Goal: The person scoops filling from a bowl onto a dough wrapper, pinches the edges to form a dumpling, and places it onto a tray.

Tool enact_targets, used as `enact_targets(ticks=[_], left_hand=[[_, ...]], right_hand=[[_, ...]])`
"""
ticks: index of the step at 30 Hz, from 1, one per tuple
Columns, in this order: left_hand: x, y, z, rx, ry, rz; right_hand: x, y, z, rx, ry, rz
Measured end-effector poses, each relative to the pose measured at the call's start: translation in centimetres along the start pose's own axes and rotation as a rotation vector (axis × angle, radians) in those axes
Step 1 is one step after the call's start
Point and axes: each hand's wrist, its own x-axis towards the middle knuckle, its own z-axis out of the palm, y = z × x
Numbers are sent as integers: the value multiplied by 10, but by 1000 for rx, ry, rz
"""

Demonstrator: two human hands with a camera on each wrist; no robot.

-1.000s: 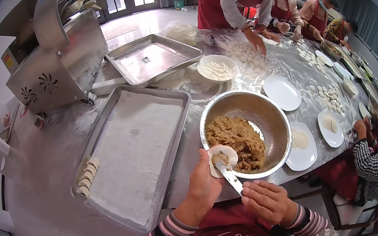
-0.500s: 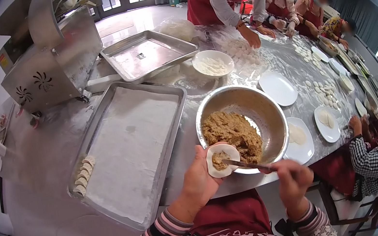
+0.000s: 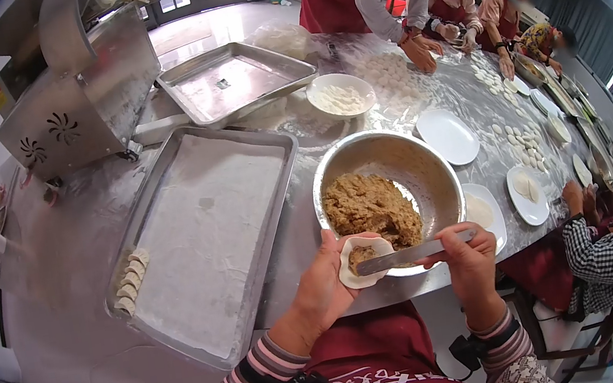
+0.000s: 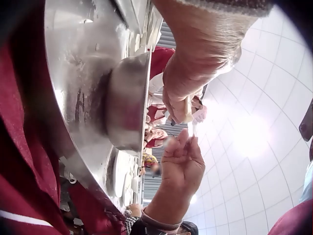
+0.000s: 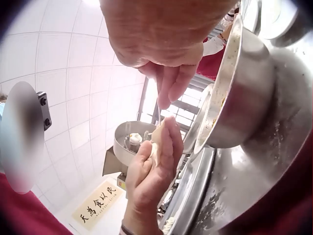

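Observation:
In the head view my left hand (image 3: pixel 319 283) cups a round dumpling wrapper (image 3: pixel 353 278), its thumb along the near rim. Brown minced filling (image 3: pixel 362 255) sits in the wrapper's middle. My right hand (image 3: pixel 470 262) grips a flat metal spatula (image 3: pixel 403 256), whose blade end lies over the filling. The right wrist view shows the wrapper (image 5: pixel 155 151) folded up slightly between the left thumb and fingers. Just beyond both hands stands a steel bowl (image 3: pixel 438 180) with a mound of the same filling (image 3: pixel 373 209).
Left of the bowl lies a paper-lined tray (image 3: pixel 289 146) with a row of folded dumplings (image 3: pixel 132 282). Behind are another metal tray (image 3: pixel 190 102), a bowl of flour (image 3: pixel 342 96) and a steel machine (image 3: pixel 84 106). White plates (image 3: pixel 447 137) stand at right; people work around the table.
The right hand has gone from flattened fingers on the spatula to a raised grip, and the blade now lies sideways across the wrapper. The left hand has stayed by the bowl with the wrapper.

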Motion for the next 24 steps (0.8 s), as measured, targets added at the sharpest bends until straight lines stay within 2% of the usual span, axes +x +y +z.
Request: enact_targets(ticks=[2, 4, 6, 8, 9, 10, 12, 13, 14, 16, 17, 19, 20, 22, 23, 24], left_hand=[[0, -1, 0, 3, -8, -7], [-2, -4, -3, 64, 33, -3], [-3, -4, -7, 55, 72, 25], [-5, -1, -10, 44, 109, 47], [-5, 0, -10, 63, 118, 84], [-6, 1, -9, 83, 128, 121], [-7, 2, -5, 70, 124, 126], [-8, 3, -2, 55, 121, 134], [-8, 3, -1, 55, 121, 137], [-9, 2, 1, 67, 90, 143], [-9, 1, 3, 69, 91, 145], [-10, 0, 4, -2, 59, 127], [-11, 1, 6, -1, 61, 129], [-13, 1, 11, -28, 36, 43], [-12, -2, 12, -26, 34, 36], [-11, -4, 13, -42, 11, 13]], right_hand=[[4, 6, 0, -36, -27, 4], [9, 9, -4, 0, 57, 53], [10, 6, -15, 2, 62, 37], [7, 1, -26, 2, 209, -128], [4, 3, -30, -141, 195, -244], [1, 5, -32, -142, 196, -245], [-3, 13, -36, -793, 18, -497], [0, 24, -34, -882, -26, -663], [1, 23, -33, -1097, -137, -757], [0, 34, -32, -1223, -267, -727], [-2, 32, -29, -1221, -267, -728], [-6, 20, -20, -1404, -274, -737], [-10, 13, -13, -1402, -274, -738], [-16, 3, 0, -1303, -204, -864], [-17, 4, 2, -1234, -241, -946], [-19, 6, 6, -1237, -233, -941]])
